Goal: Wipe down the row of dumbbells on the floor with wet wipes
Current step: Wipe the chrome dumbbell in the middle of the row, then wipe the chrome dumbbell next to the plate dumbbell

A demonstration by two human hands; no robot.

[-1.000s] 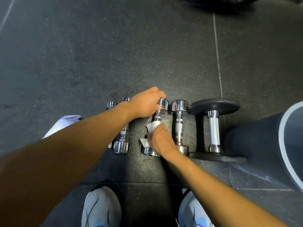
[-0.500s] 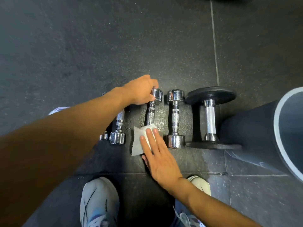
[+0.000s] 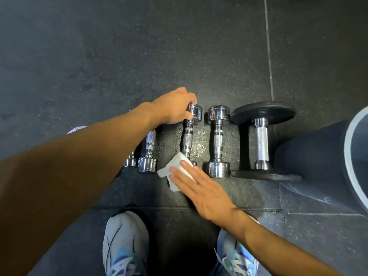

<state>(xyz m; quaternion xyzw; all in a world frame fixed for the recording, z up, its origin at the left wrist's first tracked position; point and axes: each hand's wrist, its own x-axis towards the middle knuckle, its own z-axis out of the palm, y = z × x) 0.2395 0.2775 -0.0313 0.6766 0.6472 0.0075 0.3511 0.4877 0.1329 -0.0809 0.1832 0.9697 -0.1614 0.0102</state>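
Several dumbbells lie in a row on the dark rubber floor. My left hand (image 3: pixel 175 107) grips the far head of the third chrome dumbbell (image 3: pixel 188 136). My right hand (image 3: pixel 201 192) lies flat, fingers spread, pressing a white wet wipe (image 3: pixel 175 172) against that dumbbell's near head, which the wipe hides. To the right lie a thicker chrome dumbbell (image 3: pixel 218 142) and a black-plated dumbbell (image 3: pixel 261 140). Left of the wiped one, a chrome dumbbell (image 3: pixel 148 152) and a smaller one (image 3: pixel 130 162) are partly hidden by my left arm.
A large dark cylinder with a pale rim (image 3: pixel 338 162) lies right of the black-plated dumbbell. A white packet (image 3: pixel 76 129) peeks out behind my left arm. My two sneakers (image 3: pixel 125 244) stand just in front of the row. Floor seams run near my feet.
The right hand went from gripping the wipe around the dumbbell's near end to lying flat on it at the near head, now shifted slightly. The left hand has kept its hold.
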